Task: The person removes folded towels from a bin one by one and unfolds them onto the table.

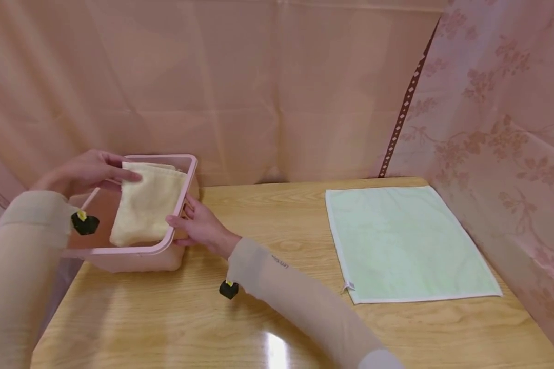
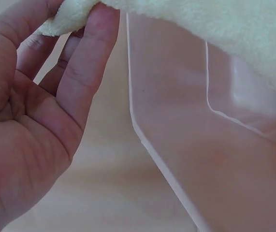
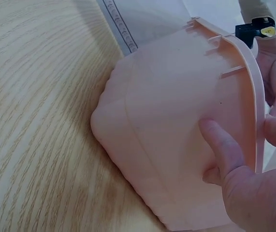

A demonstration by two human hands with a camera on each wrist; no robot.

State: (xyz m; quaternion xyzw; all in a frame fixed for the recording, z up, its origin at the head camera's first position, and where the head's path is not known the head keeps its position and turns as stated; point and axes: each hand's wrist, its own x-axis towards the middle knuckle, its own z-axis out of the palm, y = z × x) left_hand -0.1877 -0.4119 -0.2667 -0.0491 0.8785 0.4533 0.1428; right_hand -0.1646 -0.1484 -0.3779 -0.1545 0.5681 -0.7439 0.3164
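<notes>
A folded cream towel [image 1: 150,205] hangs at the mouth of a pink plastic bin [image 1: 134,250], overlapping its interior. At the towel's upper left corner, my left hand [image 1: 90,170] pinches the cloth between thumb and fingers; the left wrist view shows the fluffy cloth [image 2: 225,29] at the fingertips. My right hand [image 1: 205,228] grips the bin's right rim, thumb over the edge and fingers against the outer wall. In the right wrist view, those fingers [image 3: 222,145] press on the bin's side [image 3: 162,111].
A pale green towel [image 1: 403,243] with a small tag lies spread flat on the right of the wooden table [image 1: 268,215]. Pink curtains [image 1: 240,92] hang behind the table and along its right side. The bin stands at the table's left end.
</notes>
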